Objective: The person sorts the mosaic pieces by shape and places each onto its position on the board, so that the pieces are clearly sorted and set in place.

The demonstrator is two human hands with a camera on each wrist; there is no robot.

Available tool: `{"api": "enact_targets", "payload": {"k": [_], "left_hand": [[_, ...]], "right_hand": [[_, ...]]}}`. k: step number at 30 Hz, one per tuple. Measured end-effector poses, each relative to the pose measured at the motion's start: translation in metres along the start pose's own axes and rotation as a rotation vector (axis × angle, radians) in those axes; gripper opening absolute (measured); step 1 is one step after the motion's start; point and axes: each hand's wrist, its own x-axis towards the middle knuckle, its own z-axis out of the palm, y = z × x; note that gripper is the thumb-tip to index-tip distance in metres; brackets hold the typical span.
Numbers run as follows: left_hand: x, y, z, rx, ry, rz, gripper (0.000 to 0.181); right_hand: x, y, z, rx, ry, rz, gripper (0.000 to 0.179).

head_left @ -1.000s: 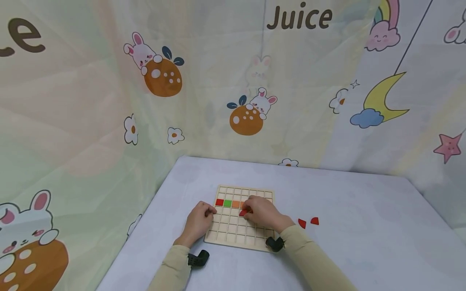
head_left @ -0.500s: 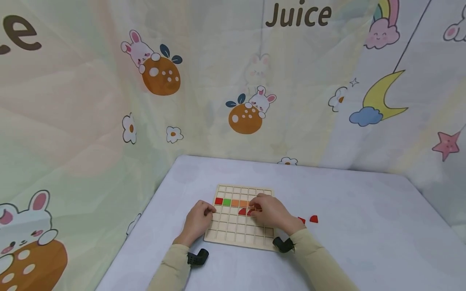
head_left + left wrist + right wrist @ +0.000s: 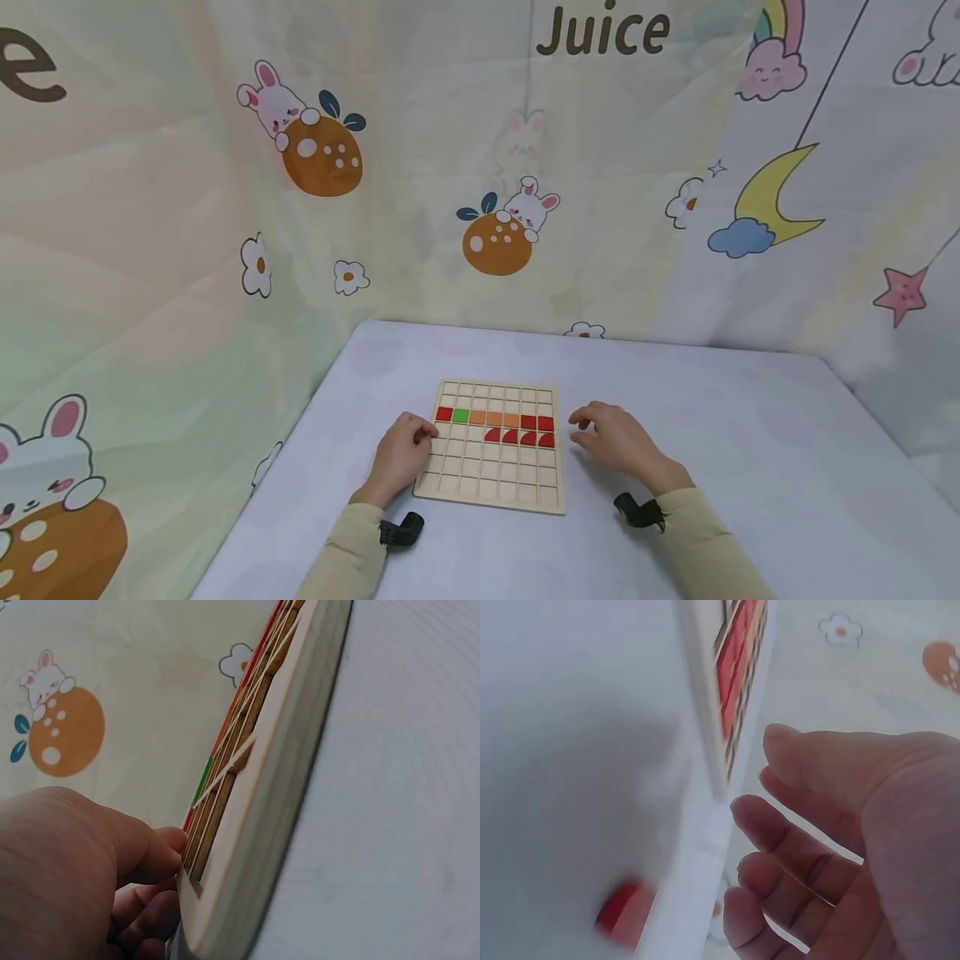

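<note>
A wooden grid board (image 3: 487, 471) lies on the table in the head view. One row carries a red square (image 3: 444, 414), a green square (image 3: 461, 416), several orange squares (image 3: 494, 418) and two more red squares at its right end. Below them sit several red quarter-round pieces (image 3: 510, 437). My left hand (image 3: 402, 454) pinches the board's left edge between thumb and fingers, as the left wrist view also shows. Just right of the board, my right hand (image 3: 618, 437) hovers with relaxed, spread fingers, holding nothing. A loose red piece (image 3: 626, 911) lies on the table in the right wrist view.
The white-covered table (image 3: 750, 433) extends right of the board. Behind it hangs a printed curtain (image 3: 420, 108) with rabbits and flowers. Black wrist cameras sit on both forearms, the left camera (image 3: 402, 530) close to the board's lower left corner.
My right hand has moved off the board to the right, uncovering a row of red quarter-round pieces. It let go of a piece there. My left hand stays at the left edge.
</note>
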Motion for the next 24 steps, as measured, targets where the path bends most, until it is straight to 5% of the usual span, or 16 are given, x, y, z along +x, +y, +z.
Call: {"api": "enact_targets", "payload": {"k": [24], "left_hand": [[0.001, 0.000, 0.000, -0.004, -0.010, -0.012, 0.014]], "right_hand": [[-0.031, 0.070, -0.025, 0.062, 0.007, 0.070, 0.018]]}}
